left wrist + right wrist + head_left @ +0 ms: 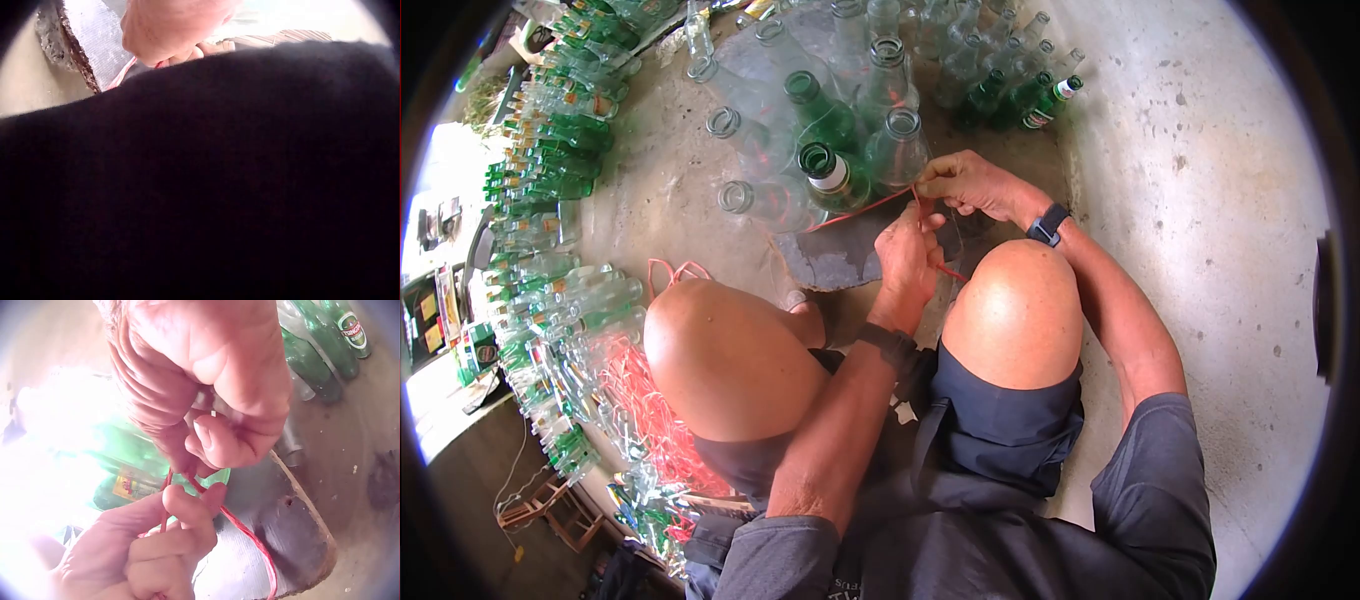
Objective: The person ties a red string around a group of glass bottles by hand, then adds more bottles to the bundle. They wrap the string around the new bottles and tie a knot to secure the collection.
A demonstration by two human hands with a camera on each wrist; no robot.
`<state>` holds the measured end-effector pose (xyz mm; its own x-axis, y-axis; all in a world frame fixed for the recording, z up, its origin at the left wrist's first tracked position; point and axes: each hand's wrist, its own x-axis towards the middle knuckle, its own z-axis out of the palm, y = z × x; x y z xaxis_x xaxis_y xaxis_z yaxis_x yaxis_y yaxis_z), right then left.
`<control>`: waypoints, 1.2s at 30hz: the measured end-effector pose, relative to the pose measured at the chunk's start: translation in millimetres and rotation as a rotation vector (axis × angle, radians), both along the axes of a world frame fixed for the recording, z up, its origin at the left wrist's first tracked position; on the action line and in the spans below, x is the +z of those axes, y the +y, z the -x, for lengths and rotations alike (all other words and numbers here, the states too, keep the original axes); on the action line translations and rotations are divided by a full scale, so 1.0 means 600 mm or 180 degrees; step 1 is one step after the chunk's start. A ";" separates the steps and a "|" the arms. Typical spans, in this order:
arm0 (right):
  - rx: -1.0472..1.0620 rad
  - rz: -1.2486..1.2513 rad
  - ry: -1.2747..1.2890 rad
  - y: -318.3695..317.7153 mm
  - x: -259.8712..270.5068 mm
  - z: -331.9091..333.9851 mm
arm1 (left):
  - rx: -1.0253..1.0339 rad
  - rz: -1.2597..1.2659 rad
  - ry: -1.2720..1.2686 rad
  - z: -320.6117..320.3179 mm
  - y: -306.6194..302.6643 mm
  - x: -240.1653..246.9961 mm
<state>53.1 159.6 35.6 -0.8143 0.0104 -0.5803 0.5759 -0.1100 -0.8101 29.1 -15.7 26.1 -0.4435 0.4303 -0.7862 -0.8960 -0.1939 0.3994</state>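
My left hand [910, 258] and right hand [978, 188] meet at the near right side of a cluster of upright glass bottles. Both pinch a red plastic string [858, 210], which runs along the near side of the bottles. In the right wrist view, the fingertips of the two hands are close together on the string, and a tail of it [251, 536] hangs over the board. Nearest the string are a green bottle [852, 190] with a white neck label and a clear bottle [895, 150]. The bottles stand on a grey slab-like board [830, 262]. Something dark covers most of the left wrist view.
More green bottles [985, 98] and clear bottles [960, 70] stand behind on the right. Long rows of bottles [550, 150] line the left side. A heap of red string [650, 420] lies beside the left knee [730, 350]. The right knee [1015, 310] is close below the right forearm.
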 end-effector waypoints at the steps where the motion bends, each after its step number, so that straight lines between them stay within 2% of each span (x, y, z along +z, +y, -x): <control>1: 0.0000 0.0003 0.0001 0.001 -0.001 0.000 | 0.0051 0.0024 -0.0004 0.000 0.002 -0.006; 9: 0.0056 0.0407 -0.0204 0.011 -0.013 0.000 | 0.0259 -0.0006 -0.0338 0.003 0.007 -0.031; 21: 0.0085 0.0826 -0.0125 0.011 -0.017 -0.001 | 0.0593 -0.0065 -0.0079 -0.009 0.004 -0.025; 27: 0.0083 0.1003 -0.0153 0.013 -0.031 -0.002 | 0.0770 -0.0033 0.0657 -0.031 0.006 -0.020; 29: 0.0023 0.1036 -0.0174 0.013 -0.039 -0.002 | 0.0802 0.0406 0.1259 -0.032 0.012 -0.040; 30: -0.0036 0.1082 -0.0204 0.013 -0.040 -0.002 | 0.0795 0.0401 0.1255 -0.033 0.012 -0.046; 32: -0.0034 0.1081 -0.0217 0.015 -0.042 -0.003 | 0.0717 0.0550 0.2257 -0.034 0.008 -0.059; 36: 0.0008 0.1112 -0.0228 0.016 -0.039 -0.004 | 0.0246 0.0938 0.2635 -0.034 0.004 -0.033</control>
